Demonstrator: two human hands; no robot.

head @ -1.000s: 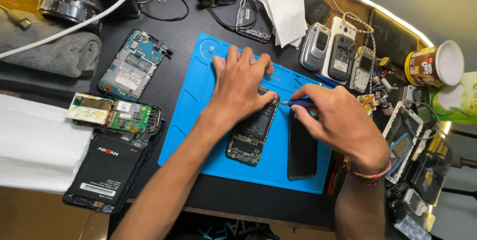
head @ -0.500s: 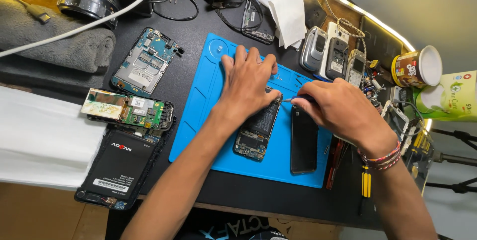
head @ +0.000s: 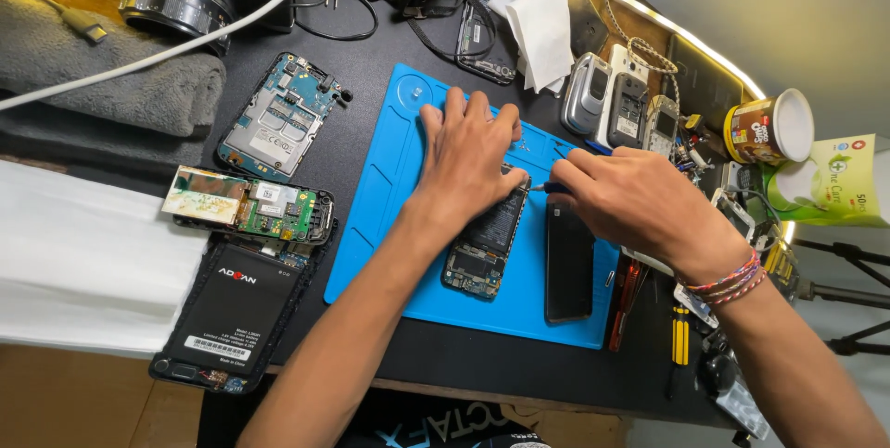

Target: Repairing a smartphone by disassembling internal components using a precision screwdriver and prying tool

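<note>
Two hands work one opened phone point(head: 484, 242): left hand point(head: 468, 156) presses it flat, right hand point(head: 630, 202) pinches a screwdriver point(head: 547, 188); a slipping tip could gouge the board.

Opened phone's point(head: 487, 242) top end under left hand point(head: 468, 156)

Opened phone point(head: 487, 239) on mat point(head: 389, 189)
</note>
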